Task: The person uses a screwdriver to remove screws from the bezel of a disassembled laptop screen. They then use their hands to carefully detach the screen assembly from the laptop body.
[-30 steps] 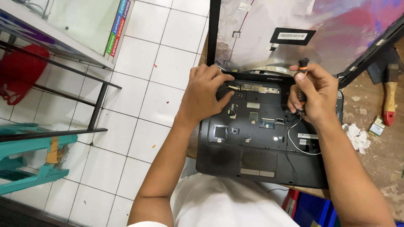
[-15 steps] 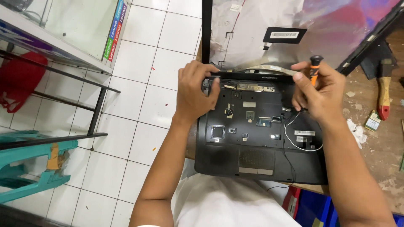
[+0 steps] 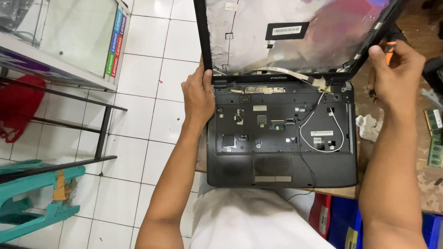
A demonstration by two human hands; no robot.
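A black laptop (image 3: 281,161) lies open on a worn wooden bench, its keyboard removed so the inner deck, small chips and a looping white cable (image 3: 339,127) show. Its lid (image 3: 295,32) stands up with the bare silvery back of the screen panel facing me. My left hand (image 3: 199,97) grips the laptop's left hinge corner. My right hand (image 3: 396,71) is beside the right hinge corner, closed around an orange-and-black screwdriver (image 3: 391,45) that sticks up past the fingers.
A crumpled white tissue (image 3: 369,127) and green memory sticks (image 3: 434,136) lie on the bench (image 3: 415,184) to the right. Left of me are white floor tiles, a black metal frame (image 3: 104,133), a glass cabinet (image 3: 69,41), a teal stool (image 3: 32,198) and a red bag (image 3: 18,110).
Both hands have moved apart from the middle of the deck to the laptop's two hinge corners. The right hand carried the screwdriver outward to the right.
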